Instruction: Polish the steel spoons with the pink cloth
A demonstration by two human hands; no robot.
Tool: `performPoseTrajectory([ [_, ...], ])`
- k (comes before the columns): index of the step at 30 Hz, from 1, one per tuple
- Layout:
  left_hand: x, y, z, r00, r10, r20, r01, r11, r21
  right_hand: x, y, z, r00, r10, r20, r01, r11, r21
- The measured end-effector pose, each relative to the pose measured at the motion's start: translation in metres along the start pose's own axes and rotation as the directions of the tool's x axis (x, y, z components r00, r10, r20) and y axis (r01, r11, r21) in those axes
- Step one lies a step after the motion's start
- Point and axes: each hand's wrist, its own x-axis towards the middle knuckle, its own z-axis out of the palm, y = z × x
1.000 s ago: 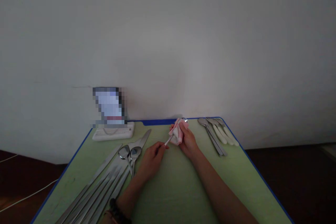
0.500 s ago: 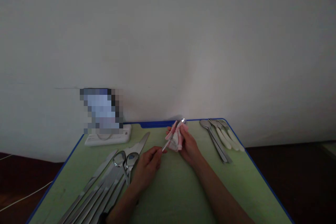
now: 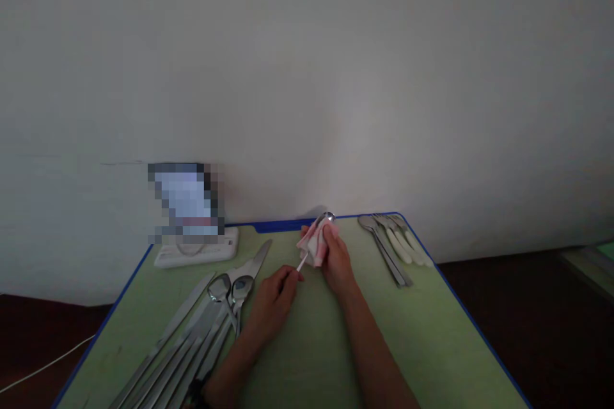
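Note:
My left hand pinches the handle end of a metal spoon, which slants up and away to the right. Around the spoon's upper part, my right hand clasps a pink and white cloth. The bowl of the spoon pokes out past the cloth's far side, while the middle of the handle is covered. To the left of my left hand lie two spoons on top of several table knives. Right of my right hand rest more spoons beside forks with white handles.
The green tabletop has a blue edge and stands against a pale wall. At the back left, a blurred phone-like screen leans above a white power strip-like block. A white cord runs at the far left.
My right hand and the cloth have shifted slightly left, and a bit more of the spoon's bowl shows. My left hand keeps its pinch on the handle. The view has turned slightly.

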Motion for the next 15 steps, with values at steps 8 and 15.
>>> performPoseTrajectory([
  [8, 0.0008, -0.0025, -0.0006, 0.999, -0.031, 0.03, 0.035, 0.99, -0.137, 0.0033, -0.0077, -0.003, 0.99, 0.097, 0.098, -0.107, 0.988, 0.109],
  [15, 0.0012, -0.0021, 0.0, 0.997, -0.071, 0.026, 0.075, 0.968, -0.24, 0.0065, -0.0065, -0.0038, 0.988, 0.109, 0.113, -0.121, 0.986, 0.114],
])
